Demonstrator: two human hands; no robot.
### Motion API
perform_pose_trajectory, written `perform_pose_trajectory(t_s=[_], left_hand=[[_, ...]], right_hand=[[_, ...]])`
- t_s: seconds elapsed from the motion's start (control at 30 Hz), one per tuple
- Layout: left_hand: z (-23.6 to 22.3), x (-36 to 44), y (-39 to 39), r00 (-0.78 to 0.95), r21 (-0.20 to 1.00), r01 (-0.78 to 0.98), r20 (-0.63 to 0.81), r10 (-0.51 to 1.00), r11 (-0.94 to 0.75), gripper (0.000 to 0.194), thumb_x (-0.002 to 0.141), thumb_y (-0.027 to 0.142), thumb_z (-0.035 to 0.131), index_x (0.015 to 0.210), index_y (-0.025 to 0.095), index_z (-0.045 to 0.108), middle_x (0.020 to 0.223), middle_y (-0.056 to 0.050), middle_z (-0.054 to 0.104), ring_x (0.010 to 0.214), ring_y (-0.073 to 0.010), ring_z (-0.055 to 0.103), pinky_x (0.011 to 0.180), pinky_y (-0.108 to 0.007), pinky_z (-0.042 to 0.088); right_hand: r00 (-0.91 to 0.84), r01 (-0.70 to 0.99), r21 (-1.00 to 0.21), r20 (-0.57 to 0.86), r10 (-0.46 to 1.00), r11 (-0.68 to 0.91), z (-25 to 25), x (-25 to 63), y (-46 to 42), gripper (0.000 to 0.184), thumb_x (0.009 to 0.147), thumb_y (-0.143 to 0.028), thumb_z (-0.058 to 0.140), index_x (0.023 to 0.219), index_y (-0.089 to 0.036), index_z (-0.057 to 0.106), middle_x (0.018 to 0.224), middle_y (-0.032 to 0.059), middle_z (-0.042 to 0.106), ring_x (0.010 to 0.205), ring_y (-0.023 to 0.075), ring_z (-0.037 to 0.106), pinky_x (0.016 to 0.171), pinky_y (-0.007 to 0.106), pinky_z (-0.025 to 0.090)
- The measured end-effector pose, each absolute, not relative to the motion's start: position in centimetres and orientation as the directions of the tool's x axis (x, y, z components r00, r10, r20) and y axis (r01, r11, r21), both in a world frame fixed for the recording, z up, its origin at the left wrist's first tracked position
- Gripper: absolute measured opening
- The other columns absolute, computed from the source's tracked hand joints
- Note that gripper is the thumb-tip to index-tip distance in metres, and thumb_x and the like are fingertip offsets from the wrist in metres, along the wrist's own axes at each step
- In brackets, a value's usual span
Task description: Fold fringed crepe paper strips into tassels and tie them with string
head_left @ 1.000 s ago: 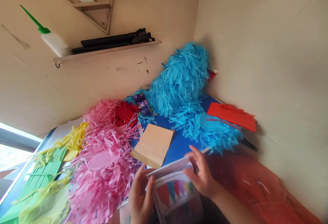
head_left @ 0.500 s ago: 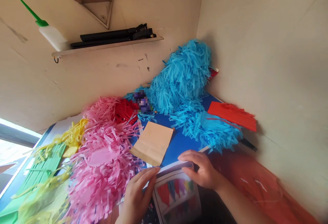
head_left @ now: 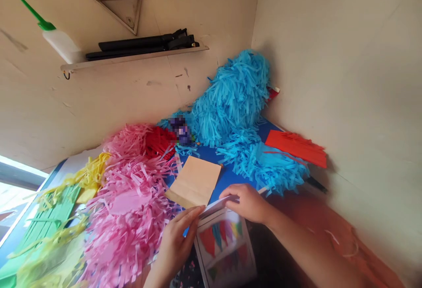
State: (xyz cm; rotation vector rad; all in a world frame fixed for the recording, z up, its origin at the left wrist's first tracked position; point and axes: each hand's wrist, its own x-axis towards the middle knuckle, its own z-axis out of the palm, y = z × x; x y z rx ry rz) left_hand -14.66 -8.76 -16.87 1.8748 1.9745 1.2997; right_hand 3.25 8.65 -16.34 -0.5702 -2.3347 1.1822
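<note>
Near the bottom of the view is a white paper sheet [head_left: 227,248] printed with pictures of colourful tassels, its top edge folded over. My left hand [head_left: 180,231] pinches the fold at its left end, thumb below and fingers on top. At the right part of the same fold my right hand [head_left: 245,202] is closed on the paper, fingers curled over it. Just beyond the sheet a tan paper envelope or folded piece [head_left: 194,178] lies on the blue table [head_left: 227,182].
Pink fringed tissue paper [head_left: 128,217] piles up at left, beside yellow strips [head_left: 94,171] and green cut paper [head_left: 52,217]. Blue fringe [head_left: 234,99] heaps against the corner, with orange-red paper [head_left: 296,147] at right. A wall shelf [head_left: 138,55] carries black objects and a glue bottle [head_left: 61,44].
My right hand has shifted left and slightly up along the folded edge. The left hand stays at the fold's left end. The camera view has moved slightly.
</note>
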Motion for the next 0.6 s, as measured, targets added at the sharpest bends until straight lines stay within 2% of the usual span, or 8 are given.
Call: perform_pose_trajectory(t_s=[0.2, 0.27, 0.4, 0.5, 0.6], left_hand=[[-17.2, -14.7, -8.6, -0.212, 0.631, 0.756, 0.484, 0.849, -0.171, 0.033, 0.091, 0.017, 0.056, 0.115, 0.03, 0.074, 0.103, -0.006, 0.081, 0.092, -0.019, 0.077, 0.079, -0.024, 0.062], [-17.2, -14.8, -8.7, -0.208, 0.624, 0.762, 0.487, 0.848, -0.171, 0.034, 0.091, 0.016, 0.055, 0.115, 0.03, 0.074, 0.103, -0.005, 0.08, 0.093, -0.0186, 0.077, 0.079, -0.024, 0.062], [-17.4, -14.8, -9.2, -0.203, 0.608, 0.777, 0.487, 0.849, -0.164, 0.034, 0.091, 0.015, 0.054, 0.114, 0.03, 0.073, 0.104, -0.005, 0.08, 0.095, -0.0183, 0.077, 0.081, -0.024, 0.061], [-17.6, -14.7, -9.7, -0.192, 0.581, 0.796, 0.51, 0.838, -0.171, 0.034, 0.09, 0.014, 0.054, 0.115, 0.03, 0.072, 0.106, -0.004, 0.08, 0.096, -0.0181, 0.076, 0.082, -0.024, 0.061], [-17.9, -14.6, -10.2, -0.175, 0.571, 0.8, 0.519, 0.837, -0.186, 0.034, 0.091, 0.014, 0.055, 0.116, 0.029, 0.071, 0.107, -0.004, 0.079, 0.098, -0.0185, 0.075, 0.083, -0.025, 0.061]], right_hand=[[-0.817, 0.207, -0.625, 0.313, 0.484, 0.753, -17.3, 2.5, 8.4, 0.025, 0.069, 0.001, 0.061, 0.076, -0.021, 0.07, 0.078, -0.0003, 0.073, 0.073, 0.018, 0.068, 0.064, 0.025, 0.045], [-0.818, 0.191, -0.592, 0.345, 0.461, 0.783, -17.5, 2.6, 8.2, 0.027, 0.068, 0.002, 0.058, 0.075, -0.021, 0.07, 0.078, 0.0003, 0.073, 0.073, 0.0184, 0.068, 0.064, 0.025, 0.046], [-0.838, 0.082, -0.69, 0.342, 0.424, 0.72, -16.8, 3.4, 8.3, 0.024, 0.075, -0.002, 0.059, 0.081, -0.021, 0.072, 0.085, 0.0025, 0.075, 0.08, 0.0186, 0.071, 0.071, 0.026, 0.051], [-0.875, -0.014, -0.818, 0.289, 0.389, 0.575, -15.8, 4.3, 8.4, 0.012, 0.085, -0.022, 0.068, 0.093, -0.02, 0.076, 0.096, 0.0061, 0.077, 0.088, 0.0201, 0.072, 0.077, 0.028, 0.053], [-0.865, -0.027, -0.898, 0.241, 0.44, 0.439, -15.6, 4.6, 8.3, 0.019, 0.091, -0.033, 0.064, 0.093, -0.019, 0.077, 0.096, 0.0073, 0.077, 0.09, 0.0203, 0.072, 0.079, 0.028, 0.054]])
